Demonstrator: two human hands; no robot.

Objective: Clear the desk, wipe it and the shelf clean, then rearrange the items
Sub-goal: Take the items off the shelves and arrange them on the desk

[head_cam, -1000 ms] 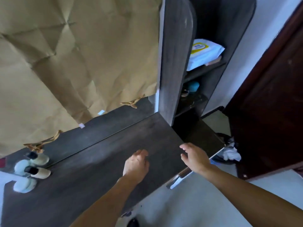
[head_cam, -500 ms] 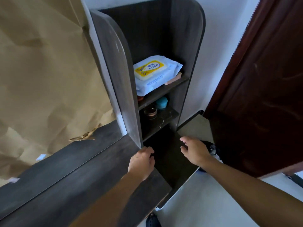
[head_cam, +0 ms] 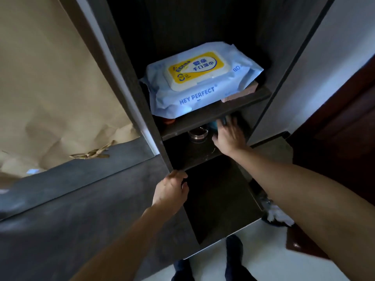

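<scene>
Dark wood shelf (head_cam: pixel 215 118) stands right of the desk (head_cam: pixel 85 209). Left hand (head_cam: pixel 171 192) curls loosely at the divider's near edge, empty; right hand (head_cam: pixel 230 136), blurred, fingers spread, reaches toward a teal jar (head_cam: pixel 214 125) under the wipes (head_cam: pixel 200 82).

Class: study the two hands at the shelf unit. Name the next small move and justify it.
Probably the right hand closes on the teal item on the lower shelf and lifts it out: its blurred fingers already reach it, beside the glass jar. The left hand rests at the side panel's base.

The right hand (head_cam: pixel 228 136) has gone from hovering over the desk edge into the lower shelf (head_cam: pixel 192 157), fingers blurred at the teal jar (head_cam: pixel 214 125). The left hand (head_cam: pixel 171 192) has slid up to the shelf's corner.
</scene>
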